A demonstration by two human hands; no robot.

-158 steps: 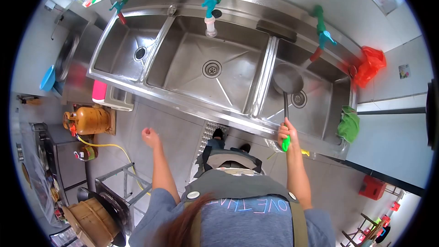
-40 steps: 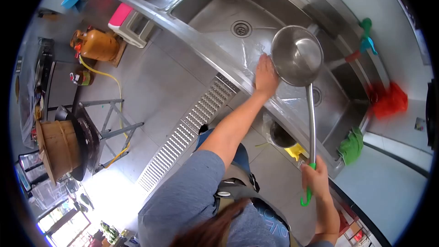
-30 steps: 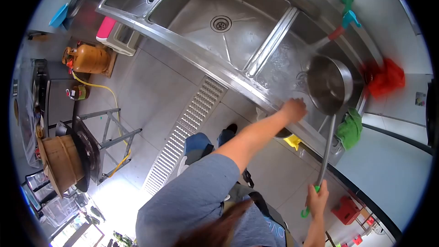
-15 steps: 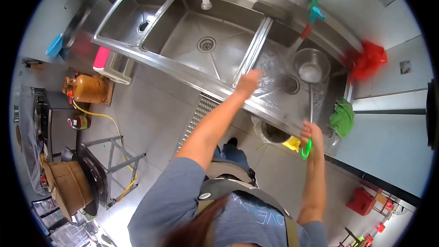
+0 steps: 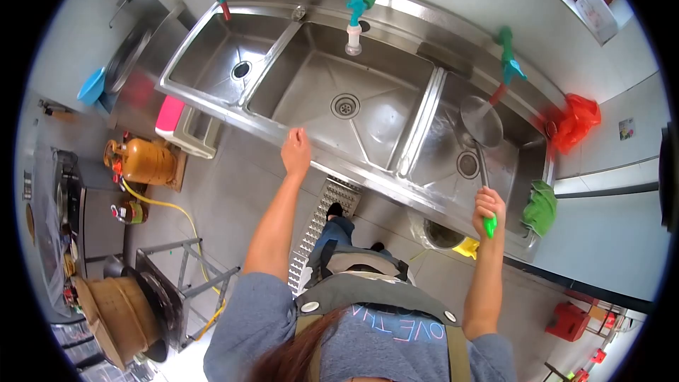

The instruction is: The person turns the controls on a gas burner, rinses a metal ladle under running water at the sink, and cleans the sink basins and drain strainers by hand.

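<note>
My right hand (image 5: 488, 211) is closed around the handle of a metal ladle (image 5: 482, 122) with a bright green handle end. Its wide round bowl is tilted in the right-hand basin (image 5: 442, 159), under the right tap (image 5: 511, 67), whose red spout pours a stream of water there. My left hand (image 5: 296, 151) is curled into a loose fist just in front of the sink's front rim, below the middle basin (image 5: 304, 85). Nothing shows in that fist.
A green cloth (image 5: 540, 209) hangs over the sink's right end, near a red plastic bag (image 5: 576, 122). Below the front edge stands a bin (image 5: 440, 235). On the left are an orange gas cylinder (image 5: 145, 163), a yellow hose (image 5: 166, 204) and a metal stand (image 5: 185, 269).
My left hand has moved left, from over the right basin's front edge to before the middle basin. The ladle's bowl has tilted under the stream. The view has shifted.
</note>
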